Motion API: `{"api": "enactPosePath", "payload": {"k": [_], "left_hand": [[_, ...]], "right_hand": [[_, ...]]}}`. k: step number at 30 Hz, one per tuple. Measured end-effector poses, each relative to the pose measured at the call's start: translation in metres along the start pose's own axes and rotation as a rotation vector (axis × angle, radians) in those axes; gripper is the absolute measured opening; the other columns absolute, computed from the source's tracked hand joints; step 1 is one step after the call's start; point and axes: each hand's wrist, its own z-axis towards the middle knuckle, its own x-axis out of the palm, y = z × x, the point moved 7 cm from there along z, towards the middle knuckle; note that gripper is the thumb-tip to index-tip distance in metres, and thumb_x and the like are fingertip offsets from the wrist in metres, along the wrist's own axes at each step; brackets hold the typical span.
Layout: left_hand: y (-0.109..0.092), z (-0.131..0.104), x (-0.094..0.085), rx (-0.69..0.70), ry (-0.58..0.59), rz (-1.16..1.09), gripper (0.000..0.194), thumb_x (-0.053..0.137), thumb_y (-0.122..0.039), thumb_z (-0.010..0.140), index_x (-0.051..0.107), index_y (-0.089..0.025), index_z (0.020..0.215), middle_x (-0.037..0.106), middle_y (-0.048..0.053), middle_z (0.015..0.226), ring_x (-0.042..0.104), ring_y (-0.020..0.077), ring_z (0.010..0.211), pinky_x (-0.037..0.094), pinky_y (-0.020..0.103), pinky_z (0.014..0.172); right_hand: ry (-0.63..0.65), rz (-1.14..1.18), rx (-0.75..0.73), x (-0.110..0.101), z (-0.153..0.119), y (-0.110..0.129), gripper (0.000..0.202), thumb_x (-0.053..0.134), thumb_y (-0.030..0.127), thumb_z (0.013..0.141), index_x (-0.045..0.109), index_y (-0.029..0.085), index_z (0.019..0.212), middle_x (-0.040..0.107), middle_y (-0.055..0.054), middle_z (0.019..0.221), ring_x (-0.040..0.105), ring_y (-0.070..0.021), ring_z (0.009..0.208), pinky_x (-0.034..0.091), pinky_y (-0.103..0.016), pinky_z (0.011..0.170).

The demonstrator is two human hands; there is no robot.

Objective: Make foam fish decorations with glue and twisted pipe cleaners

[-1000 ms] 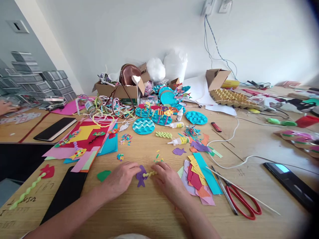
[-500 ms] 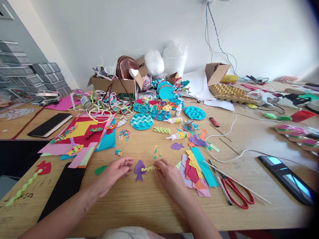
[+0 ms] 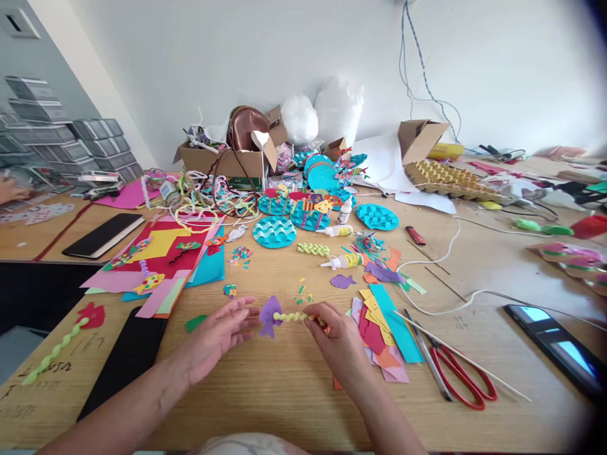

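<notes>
A purple paper fish (image 3: 270, 316) is joined to a twisted yellow-green pipe cleaner (image 3: 290, 317). My right hand (image 3: 334, 332) pinches the far right part of that pipe cleaner between thumb and fingers. Just left of the fish, my left hand (image 3: 227, 328) has its fingers apart and holds nothing. A green paper piece (image 3: 195, 323) lies by the left hand. Small green and yellow scraps (image 3: 302, 292) are above the pipe cleaner. Another purple fish (image 3: 342, 281) lies farther back. At the far left rests a red fish (image 3: 91, 315) with a green twisted stem.
Paper strips (image 3: 379, 328), red-handled scissors (image 3: 462, 376) and a phone (image 3: 554, 347) lie to the right. Glue bottles (image 3: 345, 260) and blue discs (image 3: 274, 232) stand behind. Coloured sheets (image 3: 161, 253) are at the left, a cardboard box (image 3: 222, 164) at the back. Another person's hand (image 3: 13, 188) shows far left.
The purple fish and its pipe cleaner look raised a little, with my right hand still gripping the stem. The whole view has shifted slightly. An orange scrap now shows beside my right wrist.
</notes>
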Motion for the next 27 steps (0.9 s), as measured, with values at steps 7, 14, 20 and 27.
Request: {"api": "enactPosePath", "payload": {"k": [7,14,20,27], "left_hand": [[0.004,-0.019,0.002,0.086,0.195,0.362,0.028,0.062,-0.037,0.077,0.063,-0.017,0.097,0.064,0.005,0.087,0.057,0.0148,0.078,0.043,0.027,0.07],[-0.003,-0.056,0.033,0.136,0.348,0.755,0.02,0.049,-0.024,0.082,0.063,-0.02,0.096,0.064,0.003,0.096,0.057,0.0165,0.089,0.042,0.026,0.08],[-0.02,-0.072,0.028,0.28,0.299,0.825,0.02,0.046,-0.024,0.084,0.062,-0.021,0.095,0.065,0.004,0.092,0.058,0.0164,0.085,0.044,0.023,0.076],[-0.016,-0.066,0.01,0.413,0.306,0.798,0.023,0.04,-0.031,0.088,0.058,-0.021,0.097,0.062,0.005,0.087,0.058,0.0156,0.081,0.044,0.022,0.073]], "right_hand": [[0.02,0.088,-0.022,-0.03,0.013,0.029,0.012,0.054,0.021,0.076,0.065,0.021,0.079,0.063,0.0,0.067,0.054,-0.0125,0.057,0.04,-0.021,0.052],[0.091,0.056,-0.128,-0.011,0.078,0.075,0.009,0.06,0.017,0.073,0.067,0.02,0.078,0.064,0.001,0.066,0.054,-0.0116,0.059,0.037,-0.021,0.055],[0.179,0.094,-0.026,0.068,0.134,0.065,0.015,0.061,0.015,0.072,0.07,0.019,0.082,0.063,0.003,0.064,0.053,-0.0107,0.057,0.034,-0.019,0.051],[0.214,0.067,-0.051,0.132,0.158,0.063,0.017,0.063,0.017,0.072,0.071,0.018,0.087,0.068,0.001,0.07,0.057,-0.0113,0.062,0.037,-0.019,0.053]]}}
